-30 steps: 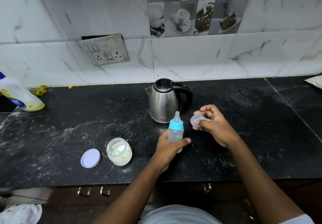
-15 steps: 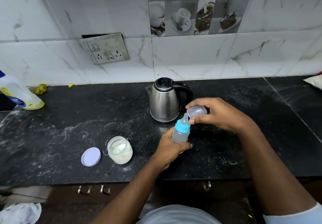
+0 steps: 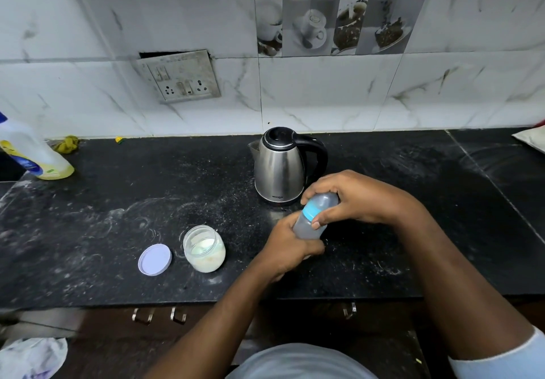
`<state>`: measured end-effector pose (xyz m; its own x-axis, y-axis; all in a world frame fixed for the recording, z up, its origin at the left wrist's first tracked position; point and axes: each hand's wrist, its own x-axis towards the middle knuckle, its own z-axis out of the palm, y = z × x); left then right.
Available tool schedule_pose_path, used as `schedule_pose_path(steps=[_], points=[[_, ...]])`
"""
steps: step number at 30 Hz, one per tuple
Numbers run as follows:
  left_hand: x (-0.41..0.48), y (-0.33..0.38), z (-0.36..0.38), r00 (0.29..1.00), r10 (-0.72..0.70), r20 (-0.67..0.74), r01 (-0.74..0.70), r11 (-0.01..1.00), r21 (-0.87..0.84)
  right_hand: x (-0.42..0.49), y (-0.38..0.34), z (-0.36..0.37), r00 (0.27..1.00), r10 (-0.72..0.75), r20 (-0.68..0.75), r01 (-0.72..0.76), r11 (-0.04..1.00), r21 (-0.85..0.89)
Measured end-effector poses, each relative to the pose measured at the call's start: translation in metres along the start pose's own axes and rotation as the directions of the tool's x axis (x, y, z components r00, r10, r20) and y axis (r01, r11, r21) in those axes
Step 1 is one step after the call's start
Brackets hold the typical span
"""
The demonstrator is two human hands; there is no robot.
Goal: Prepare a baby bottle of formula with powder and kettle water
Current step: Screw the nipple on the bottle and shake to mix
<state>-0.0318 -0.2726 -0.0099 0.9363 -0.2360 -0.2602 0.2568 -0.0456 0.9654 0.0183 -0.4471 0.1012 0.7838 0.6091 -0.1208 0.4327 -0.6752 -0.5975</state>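
My left hand (image 3: 287,244) grips the lower body of a translucent baby bottle (image 3: 306,227) with a blue collar, tilted toward the right. My right hand (image 3: 359,199) is closed over the clear cap (image 3: 326,200), which now sits over the nipple end. Just behind the hands stands a steel kettle (image 3: 280,166) with a black lid and handle. To the left an open jar of white powder (image 3: 204,248) rests on the black counter (image 3: 118,201), with its pale lid (image 3: 154,259) lying flat beside it.
A white and yellow plastic bottle (image 3: 32,154) stands at the far left near a yellow cloth scrap (image 3: 67,144). A wall socket plate (image 3: 180,76) hangs above the counter. Spilled powder dusts the counter. Drawer handles (image 3: 159,315) sit below the front edge.
My right hand has brought the clear cap from beside the bottle down over its nipple. My left hand has tilted the bottle to the right.
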Motion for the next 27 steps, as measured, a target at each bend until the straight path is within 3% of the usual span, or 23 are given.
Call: schedule_pose_path(steps=[7,12,13,15,16,18,20,21,24,27], points=[[-0.005,0.006,0.007,1.000,0.008,0.011,-0.007,0.999,-0.048,0.000,-0.010,0.008,0.996,0.058,-0.071,-0.063,0.996,-0.062],[-0.005,-0.002,0.009,0.996,0.026,-0.087,-0.022,0.998,0.054,0.004,-0.026,0.026,0.936,0.286,-0.203,-0.338,0.892,-0.301],[-0.006,-0.001,0.008,0.999,0.020,-0.046,-0.018,0.999,0.037,0.004,-0.025,0.022,0.933,0.327,-0.151,-0.354,0.908,-0.224],[-0.005,0.003,0.005,0.998,-0.020,0.062,0.022,0.999,-0.033,-0.002,-0.014,0.010,0.927,0.374,0.019,-0.372,0.914,0.160],[-0.004,0.005,0.002,0.994,-0.034,0.107,0.042,0.996,-0.075,-0.006,-0.007,0.003,0.940,0.332,0.078,-0.338,0.872,0.354],[-0.003,0.009,-0.002,0.984,-0.043,0.175,0.068,0.988,-0.142,-0.013,0.009,-0.004,0.990,0.129,0.058,-0.140,0.837,0.528],[-0.003,0.012,-0.004,0.978,-0.044,0.206,0.084,0.979,-0.186,-0.013,0.017,0.000,0.999,-0.043,0.010,0.030,0.826,0.563],[-0.004,0.013,-0.004,0.977,-0.038,0.211,0.083,0.975,-0.208,-0.011,0.019,0.003,0.999,-0.053,-0.004,0.045,0.820,0.570],[-0.003,0.013,-0.003,0.987,-0.028,0.158,0.062,0.975,-0.215,-0.004,0.018,0.008,0.995,0.039,-0.094,0.017,0.851,0.524],[-0.003,0.011,0.001,0.995,-0.055,0.081,0.069,0.981,-0.183,-0.002,0.005,0.028,0.940,0.150,-0.307,-0.071,0.965,0.252]])
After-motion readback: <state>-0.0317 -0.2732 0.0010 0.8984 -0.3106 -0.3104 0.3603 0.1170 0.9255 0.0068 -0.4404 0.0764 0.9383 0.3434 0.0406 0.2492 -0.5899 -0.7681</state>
